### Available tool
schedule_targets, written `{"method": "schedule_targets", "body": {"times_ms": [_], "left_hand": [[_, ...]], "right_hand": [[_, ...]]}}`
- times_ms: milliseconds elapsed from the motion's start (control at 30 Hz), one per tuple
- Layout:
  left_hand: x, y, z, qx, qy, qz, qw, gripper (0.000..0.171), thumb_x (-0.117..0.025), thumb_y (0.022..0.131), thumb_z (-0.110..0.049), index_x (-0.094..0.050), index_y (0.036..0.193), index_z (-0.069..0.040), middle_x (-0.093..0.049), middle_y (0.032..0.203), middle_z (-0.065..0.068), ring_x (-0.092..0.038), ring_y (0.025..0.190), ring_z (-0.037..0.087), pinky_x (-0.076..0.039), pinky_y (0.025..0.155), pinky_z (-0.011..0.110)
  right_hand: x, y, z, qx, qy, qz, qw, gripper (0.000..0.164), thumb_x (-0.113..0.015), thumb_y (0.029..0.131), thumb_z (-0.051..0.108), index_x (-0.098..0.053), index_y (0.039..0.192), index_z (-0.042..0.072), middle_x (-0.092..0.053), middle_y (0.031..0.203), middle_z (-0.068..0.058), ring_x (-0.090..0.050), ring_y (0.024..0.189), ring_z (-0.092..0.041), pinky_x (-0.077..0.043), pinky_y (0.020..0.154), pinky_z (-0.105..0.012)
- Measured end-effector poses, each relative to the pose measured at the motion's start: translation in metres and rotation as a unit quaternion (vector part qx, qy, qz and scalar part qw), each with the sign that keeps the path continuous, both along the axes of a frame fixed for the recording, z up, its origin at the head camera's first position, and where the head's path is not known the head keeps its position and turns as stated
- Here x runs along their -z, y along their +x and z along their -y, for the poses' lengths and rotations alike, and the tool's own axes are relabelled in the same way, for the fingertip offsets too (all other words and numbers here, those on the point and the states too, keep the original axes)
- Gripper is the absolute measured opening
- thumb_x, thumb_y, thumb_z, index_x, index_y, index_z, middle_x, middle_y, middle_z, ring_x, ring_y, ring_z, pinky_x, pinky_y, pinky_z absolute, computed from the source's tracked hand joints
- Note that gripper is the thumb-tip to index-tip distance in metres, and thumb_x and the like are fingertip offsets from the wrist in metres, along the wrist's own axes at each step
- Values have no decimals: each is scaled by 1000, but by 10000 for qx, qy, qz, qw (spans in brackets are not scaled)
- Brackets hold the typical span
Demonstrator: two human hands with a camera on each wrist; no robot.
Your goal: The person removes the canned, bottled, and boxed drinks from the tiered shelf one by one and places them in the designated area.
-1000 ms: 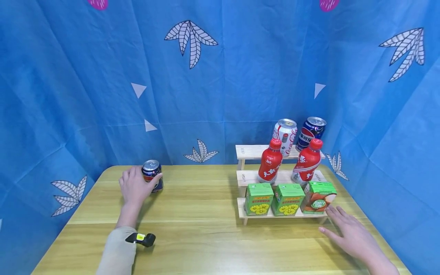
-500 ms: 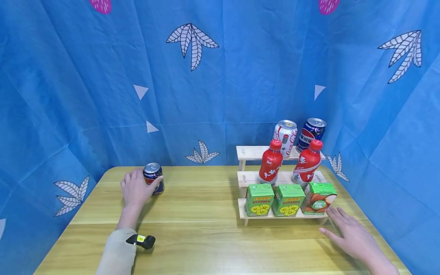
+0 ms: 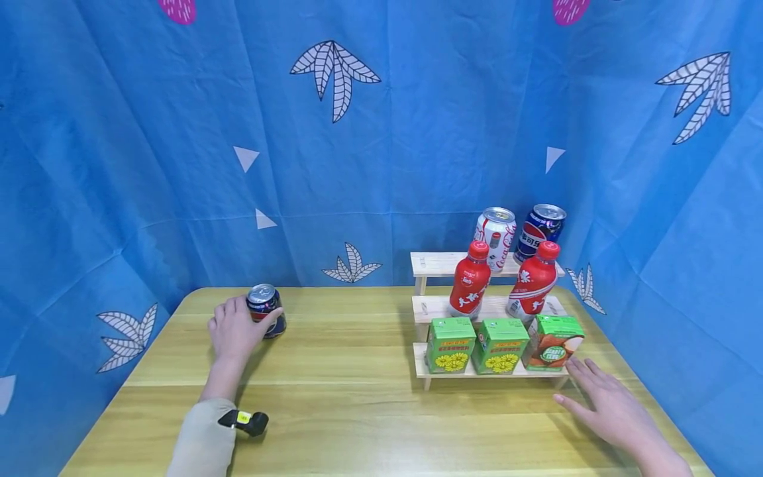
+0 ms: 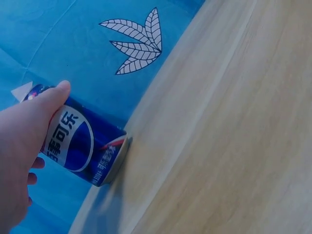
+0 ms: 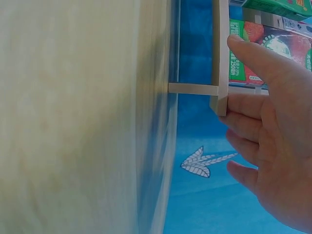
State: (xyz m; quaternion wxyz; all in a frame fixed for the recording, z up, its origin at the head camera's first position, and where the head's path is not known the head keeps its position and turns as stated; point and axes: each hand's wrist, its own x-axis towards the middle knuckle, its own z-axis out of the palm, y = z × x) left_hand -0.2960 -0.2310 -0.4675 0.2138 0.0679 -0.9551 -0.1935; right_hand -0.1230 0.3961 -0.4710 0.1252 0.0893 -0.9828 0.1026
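At the far left of the table, my left hand [image 3: 235,331] grips a dark blue Pepsi can [image 3: 276,326]. The thumb lies across the near side in the left wrist view, and the can's base is close over the tabletop. On the right, my right hand [image 3: 610,405] has its fingers extended beside the lower right corner of a wooden three-step rack [image 3: 429,310]. The fingertips are right at the bottom shelf's end, by a brown and green drink carton [image 3: 551,344]. In the right wrist view, the thumb overlaps that carton and nothing is held in the palm.
Two green drink cartons with yellow flowers [image 3: 451,348] share the bottom shelf. Red bottles [image 3: 469,285] stand on the middle step. A white Coca-Cola can [image 3: 495,242] and another Pepsi can [image 3: 539,233] occupy the top. A blue patterned curtain [image 3: 381,165] surrounds the table.
The Pepsi can in my left hand has shifted very slightly toward me. My right hand stays in place by the rack, and the head view has tilted a little.
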Motion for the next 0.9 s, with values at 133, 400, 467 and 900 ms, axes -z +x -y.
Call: {"method": "schedule_targets", "body": {"times_ms": [133, 400, 467, 900], "left_hand": [[-2, 3, 1, 8, 24, 28, 10000, 95, -64, 77, -71, -44, 134, 3, -48, 133, 28, -39, 121, 46, -32, 95, 61], [-16, 12, 4, 135, 34, -150, 9998, 91, -66, 79, -67, -44, 138, 0, -47, 137, 28, -38, 124, 47, -30, 97, 62], [-20, 15, 3, 162, 7, -215, 9996, 90, -67, 79, -66, -45, 137, 0, -48, 135, 29, -39, 124, 47, -30, 96, 62], [-54, 28, -9, 506, -512, -835, 9939, 86, -68, 77, -67, -50, 134, -5, -52, 133, 21, -42, 122, 43, -33, 93, 62]], "right_hand": [[0, 0, 0, -12, -25, 47, 10000, 72, -61, 92, 46, -46, 140, -6, -42, 146, -29, -33, 138, -49, 20, 103, -8], [-3, 0, 1, 39, -152, 253, 9996, 75, -61, 92, 47, -44, 140, -7, -40, 147, -29, -36, 135, -51, -10, 119, -56], [-4, 0, 1, 49, -160, 314, 9994, 75, -61, 91, 48, -45, 140, -7, -40, 147, -30, -36, 134, -52, -23, 110, -64], [-5, -1, 0, 36, -163, 328, 9993, 75, -61, 92, 48, -44, 140, -7, -41, 147, -30, -36, 134, -52, -27, 106, -65]]}}
